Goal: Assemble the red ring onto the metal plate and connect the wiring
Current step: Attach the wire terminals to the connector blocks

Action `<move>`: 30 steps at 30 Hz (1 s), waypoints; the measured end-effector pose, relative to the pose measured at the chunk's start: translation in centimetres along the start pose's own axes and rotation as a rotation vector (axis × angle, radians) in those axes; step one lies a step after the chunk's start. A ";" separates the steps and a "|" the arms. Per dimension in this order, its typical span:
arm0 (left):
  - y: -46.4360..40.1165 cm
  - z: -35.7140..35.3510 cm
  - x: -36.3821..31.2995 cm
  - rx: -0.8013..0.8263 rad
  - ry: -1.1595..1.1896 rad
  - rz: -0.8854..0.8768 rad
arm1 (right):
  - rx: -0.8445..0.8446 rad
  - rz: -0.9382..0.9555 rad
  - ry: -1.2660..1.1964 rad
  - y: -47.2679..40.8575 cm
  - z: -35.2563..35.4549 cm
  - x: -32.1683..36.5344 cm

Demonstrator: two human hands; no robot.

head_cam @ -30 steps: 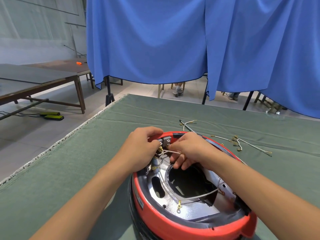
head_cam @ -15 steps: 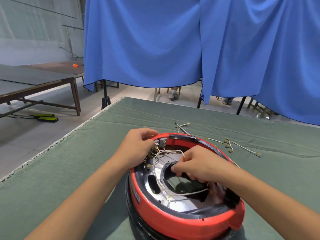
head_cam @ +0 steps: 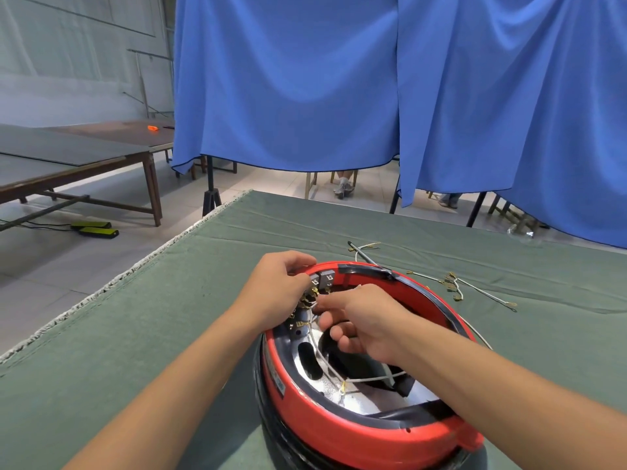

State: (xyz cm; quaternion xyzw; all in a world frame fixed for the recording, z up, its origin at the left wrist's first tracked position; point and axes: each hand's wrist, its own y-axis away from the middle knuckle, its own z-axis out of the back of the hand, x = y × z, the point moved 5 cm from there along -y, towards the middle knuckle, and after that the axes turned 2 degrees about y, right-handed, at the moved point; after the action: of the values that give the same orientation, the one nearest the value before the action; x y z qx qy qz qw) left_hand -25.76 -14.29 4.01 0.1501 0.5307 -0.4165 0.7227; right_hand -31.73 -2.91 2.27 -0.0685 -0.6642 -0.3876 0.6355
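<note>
Red ring (head_cam: pixel 342 425) sits around the metal plate (head_cam: pixel 356 398) near the right of the green cloth table (head_cam: pixel 142 334). Left hand (head_cam: pixel 278 290) curls its fingers over the ring's far left rim by the terminals (head_cam: pixel 322 279). Right hand (head_cam: pixel 366 320) pinches a white wire (head_cam: pixel 325 364) just beside them. Loose wires (head_cam: pixel 454 286) lie farther right; blue curtains (head_cam: pixel 339 83) hang beyond.
</note>
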 end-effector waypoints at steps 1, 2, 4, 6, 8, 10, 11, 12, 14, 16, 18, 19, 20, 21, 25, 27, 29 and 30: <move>0.0 0.1 0.0 -0.004 -0.011 -0.001 | -0.029 0.002 -0.020 -0.2 0.0 0.1; -0.1 0.2 0.1 -0.011 -0.019 -0.002 | -0.050 0.003 -0.032 -0.4 0.1 0.1; -0.1 0.3 0.2 -0.017 -0.023 0.001 | -0.072 -0.001 -0.048 -0.7 0.3 0.1; -0.1 0.2 0.1 -0.014 -0.023 0.003 | -0.077 -0.008 -0.050 -0.8 0.5 0.0; -0.1 0.2 0.1 -0.014 -0.020 0.006 | -0.083 -0.008 -0.042 -0.8 0.5 -0.1; -0.1 0.2 0.2 -0.018 -0.019 0.006 | -0.094 0.002 -0.035 -0.8 0.4 -0.1; -0.1 0.2 0.2 -0.019 -0.022 0.005 | -0.100 0.006 -0.032 -0.8 0.4 -0.2; -0.2 0.3 0.2 -0.020 -0.027 0.003 | -0.102 0.009 -0.030 -0.8 0.3 -0.2; -0.2 0.3 0.3 -0.018 -0.027 0.000 | -0.081 0.004 -0.034 -0.6 0.1 -0.4; -0.3 0.2 0.3 -0.018 -0.021 0.001 | -0.036 -0.020 -0.046 -0.5 -0.1 -0.5; -0.2 0.2 0.3 -0.020 -0.016 0.012 | 0.000 -0.048 -0.067 -0.3 0.1 -0.4; -0.2 0.2 0.3 -0.019 -0.012 0.016 | 0.004 -0.052 -0.077 -0.3 0.3 -0.4; -0.2 0.2 0.4 -0.018 -0.007 0.020 | -0.002 -0.049 -0.081 -0.3 0.5 -0.3; -0.2 0.2 0.4 -0.017 -0.003 0.024 | -0.014 -0.041 -0.078 -0.4 0.6 -0.2; -0.2 0.2 0.5 -0.011 0.009 0.034 | 0.000 0.048 0.027 -0.5 0.6 -0.2; -0.2 0.2 0.5 -0.013 0.009 0.036 | 0.058 0.102 0.090 -0.4 0.3 -0.3; -0.2 0.1 0.5 -0.014 0.001 0.034 | 0.078 0.113 0.127 -0.3 0.1 -0.5; -0.2 0.1 0.5 -0.014 -0.003 0.031 | 0.062 0.105 0.134 -0.3 0.1 -0.6</move>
State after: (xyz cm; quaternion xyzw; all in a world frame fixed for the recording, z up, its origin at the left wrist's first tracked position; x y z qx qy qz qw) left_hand -25.75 -14.69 3.65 0.1527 0.5301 -0.4016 0.7311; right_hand -31.89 -2.79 1.59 -0.0575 -0.6272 -0.3369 0.6998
